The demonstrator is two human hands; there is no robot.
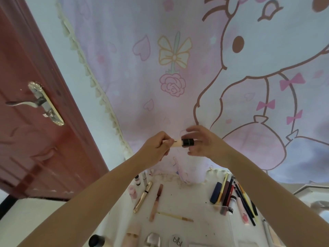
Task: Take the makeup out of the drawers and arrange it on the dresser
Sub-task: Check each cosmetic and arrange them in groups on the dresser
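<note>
I hold a small cream makeup tube (177,143) with a black cap (187,142) up in front of the wall cloth. My left hand (156,148) grips the tube's body. My right hand (201,141) pinches the black cap end. Below lies the white dresser top (192,207) with makeup spread on it: a gold tube (143,196), a pink lip gloss (156,202) and a thin brush (175,216). Several pencils and pens (236,198) lie in a fan at the right.
A reddish door with a metal handle (38,102) stands at the left. A pink cartoon cloth (178,77) covers the wall behind the dresser. Small jars and bottles (97,240) sit at the near edge, and a clear plastic box (226,211) lies by the pencils.
</note>
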